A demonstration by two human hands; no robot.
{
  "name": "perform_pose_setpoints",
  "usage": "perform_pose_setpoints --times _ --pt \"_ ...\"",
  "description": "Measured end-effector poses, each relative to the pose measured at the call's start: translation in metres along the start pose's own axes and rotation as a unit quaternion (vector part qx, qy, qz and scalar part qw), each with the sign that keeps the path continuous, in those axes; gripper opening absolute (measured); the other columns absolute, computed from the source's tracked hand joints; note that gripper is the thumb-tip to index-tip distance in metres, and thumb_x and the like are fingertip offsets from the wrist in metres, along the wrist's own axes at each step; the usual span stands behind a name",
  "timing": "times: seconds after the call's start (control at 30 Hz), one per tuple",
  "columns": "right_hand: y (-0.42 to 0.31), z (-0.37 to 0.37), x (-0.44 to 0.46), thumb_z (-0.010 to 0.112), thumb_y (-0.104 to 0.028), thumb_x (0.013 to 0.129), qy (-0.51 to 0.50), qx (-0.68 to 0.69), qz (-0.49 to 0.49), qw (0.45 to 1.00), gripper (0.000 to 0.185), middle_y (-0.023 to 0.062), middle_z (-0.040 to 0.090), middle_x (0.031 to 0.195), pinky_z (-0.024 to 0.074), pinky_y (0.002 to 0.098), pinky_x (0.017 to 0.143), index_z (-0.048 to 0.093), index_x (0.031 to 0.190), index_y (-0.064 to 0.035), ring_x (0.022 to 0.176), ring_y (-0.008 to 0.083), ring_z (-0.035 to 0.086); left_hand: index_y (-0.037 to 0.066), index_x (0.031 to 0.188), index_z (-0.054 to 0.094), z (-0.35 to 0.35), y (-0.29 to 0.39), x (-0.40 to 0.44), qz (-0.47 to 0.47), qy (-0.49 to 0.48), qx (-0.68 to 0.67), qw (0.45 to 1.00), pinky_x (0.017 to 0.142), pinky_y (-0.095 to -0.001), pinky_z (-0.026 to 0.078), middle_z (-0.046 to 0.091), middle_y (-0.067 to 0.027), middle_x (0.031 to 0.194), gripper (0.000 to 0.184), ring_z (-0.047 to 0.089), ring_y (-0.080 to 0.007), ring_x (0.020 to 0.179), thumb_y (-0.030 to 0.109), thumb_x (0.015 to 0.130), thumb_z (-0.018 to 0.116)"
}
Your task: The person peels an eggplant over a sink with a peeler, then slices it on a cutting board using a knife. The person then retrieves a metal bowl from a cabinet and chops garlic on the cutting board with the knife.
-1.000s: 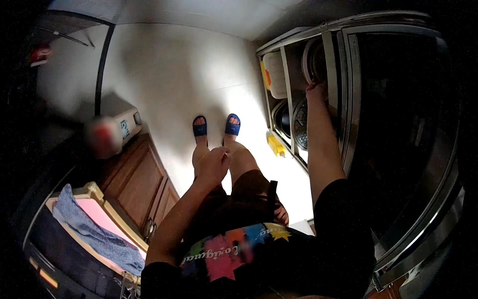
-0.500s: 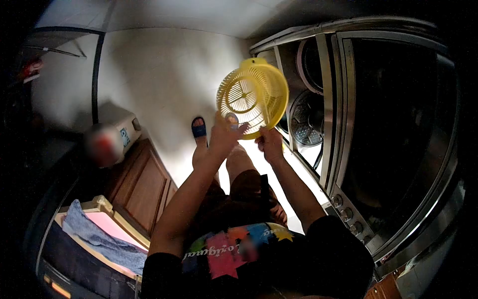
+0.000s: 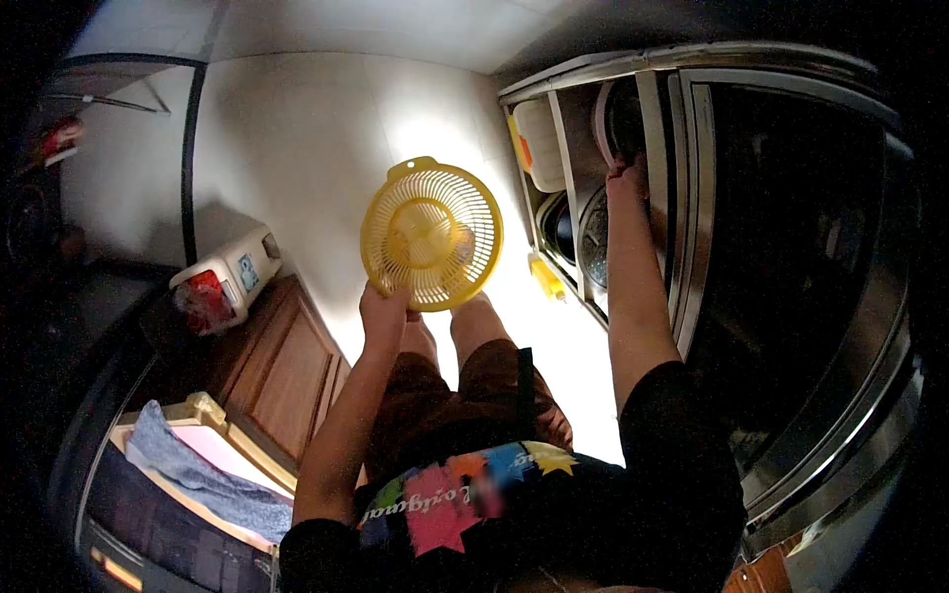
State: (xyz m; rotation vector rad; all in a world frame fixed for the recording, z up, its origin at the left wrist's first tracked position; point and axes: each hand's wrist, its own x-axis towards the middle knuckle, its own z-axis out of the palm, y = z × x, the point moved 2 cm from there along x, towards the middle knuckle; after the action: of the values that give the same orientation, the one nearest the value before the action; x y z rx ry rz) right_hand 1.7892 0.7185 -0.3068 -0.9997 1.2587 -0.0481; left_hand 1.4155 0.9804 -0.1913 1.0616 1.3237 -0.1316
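A round yellow slotted basket (image 3: 432, 235) hangs over the floor in front of my legs, its tabbed rim pointing away from me. My left hand (image 3: 385, 301) grips its near rim. On the right, my right hand (image 3: 627, 174) reaches into the rack beside a round pan or lid with a pale rim (image 3: 601, 124); its fingers are dark and partly hidden. Just below that hand is a perforated metal steamer plate (image 3: 594, 240).
The metal rack (image 3: 566, 158) also holds a whitish plastic container (image 3: 539, 146). A yellow bottle (image 3: 547, 279) is by the rack's foot. Left are a wooden cabinet (image 3: 278, 371), a beige box (image 3: 237, 272) and a blue-grey cloth (image 3: 198, 474). A dark glass-fronted appliance (image 3: 791, 257) fills the right.
The yellow basket, held by both hands half a second ago, has moved left and is now in my left hand alone. My right hand has let go of it and moved back into the rack.
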Motion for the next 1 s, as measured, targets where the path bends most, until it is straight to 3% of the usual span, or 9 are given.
perform_pose_setpoints --times 0.03,0.53,0.67,0.77,0.83,0.87,0.93,0.97,1.0 --pt "0.0 0.0 0.003 0.051 -0.032 0.096 -0.001 0.006 0.001 1.0 0.026 0.0079 0.061 0.078 0.0383 0.0274 0.048 0.056 0.106 -0.0083 0.053 0.0153 0.047 -0.005 0.112 0.048 -0.002 0.0 -0.001 -0.015 -0.005 0.003 1.0 0.047 -0.0278 0.054 0.061 -0.0147 0.092 0.033 0.063 -0.0192 0.06 0.002 0.081 0.056" --pt "0.001 0.01 0.006 0.051 -0.016 0.093 -0.009 0.065 -0.039 0.997 0.02 0.0099 0.059 0.097 0.0485 0.0338 0.075 0.055 0.108 -0.0037 0.08 0.0207 0.055 -0.007 0.11 0.048 0.0 0.006 -0.004 0.007 0.014 0.007 1.0 0.047 -0.0281 0.052 0.06 -0.0149 0.087 0.033 0.06 -0.0177 0.057 0.0 0.079 0.054" --pt "-0.001 -0.032 -0.037 0.051 -0.012 0.092 -0.057 0.101 -0.061 0.991 0.02 0.0105 0.058 0.102 0.0513 0.0355 0.082 0.054 0.109 -0.0025 0.088 0.0221 0.057 -0.007 0.108 0.049 0.003 0.01 0.001 0.04 0.01 -0.005 0.999 0.047 -0.0285 0.052 0.06 -0.0141 0.086 0.03 0.06 -0.0178 0.056 -0.001 0.079 0.054" --pt "0.013 -0.091 -0.075 0.052 -0.009 0.091 -0.146 0.092 -0.075 0.982 0.02 0.0109 0.058 0.106 0.0533 0.0367 0.087 0.054 0.109 -0.0016 0.093 0.0231 0.058 -0.005 0.107 0.05 0.014 0.037 -0.003 0.056 0.009 -0.037 0.998 0.048 -0.0295 0.051 0.061 -0.014 0.087 0.028 0.061 -0.0181 0.059 0.0 0.08 0.054" --pt "0.039 -0.151 -0.057 0.05 -0.017 0.092 -0.236 0.02 -0.068 0.969 0.022 0.0092 0.054 0.111 0.0412 0.0402 0.094 0.053 0.111 -0.0052 0.103 0.022 0.05 -0.005 0.107 0.05 0.023 0.045 0.006 0.079 0.0 -0.029 0.996 0.048 -0.0293 0.051 0.062 -0.014 0.087 0.028 0.062 -0.0184 0.06 0.0 0.08 0.054" --pt "0.036 -0.16 -0.106 0.051 -0.017 0.09 -0.221 -0.032 -0.074 0.972 0.016 0.0068 0.054 0.102 0.0424 0.0387 0.088 0.054 0.102 -0.0071 0.092 0.02 0.051 -0.005 0.107 0.05 0.028 0.05 0.013 0.101 -0.009 -0.019 0.995 0.049 -0.0291 0.051 0.062 -0.014 0.087 0.029 0.062 -0.0187 0.062 0.001 0.08 0.054" --pt "0.06 -0.234 -0.09 0.054 -0.017 0.088 -0.257 -0.065 -0.008 0.964 0.016 0.0034 0.055 0.092 0.046 0.037 0.078 0.054 0.1 -0.0069 0.082 0.017 0.05 -0.004 0.109 0.051 0.049 0.058 0.029 0.15 -0.007 -0.031 0.988 0.05 -0.0285 0.052 0.063 -0.0146 0.088 0.031 0.063 -0.0184 0.062 0.002 0.079 0.056" --pt "0.062 -0.256 -0.102 0.055 -0.017 0.086 -0.24 -0.161 -0.05 0.956 0.01 0.0031 0.052 0.08 0.0458 0.0355 0.068 0.053 0.088 -0.0067 0.072 0.017 0.049 -0.004 0.11 0.052 0.064 0.063 0.036 0.162 -0.014 0.027 0.986 0.051 -0.0285 0.052 0.064 -0.0148 0.089 0.033 0.063 -0.018 0.062 0.003 0.078 0.056" --pt "0.065 -0.27 -0.118 0.055 -0.016 0.085 -0.187 -0.155 -0.021 0.97 0.01 0.0034 0.051 0.073 0.0464 0.0343 0.061 0.053 0.082 -0.0058 0.063 0.0174 0.05 -0.003 0.111 0.053 0.079 0.066 0.041 0.173 -0.02 0.084 0.981 0.051 -0.0285 0.053 0.065 -0.015 0.089 0.034 0.064 -0.0175 0.062 0.004 0.078 0.057"
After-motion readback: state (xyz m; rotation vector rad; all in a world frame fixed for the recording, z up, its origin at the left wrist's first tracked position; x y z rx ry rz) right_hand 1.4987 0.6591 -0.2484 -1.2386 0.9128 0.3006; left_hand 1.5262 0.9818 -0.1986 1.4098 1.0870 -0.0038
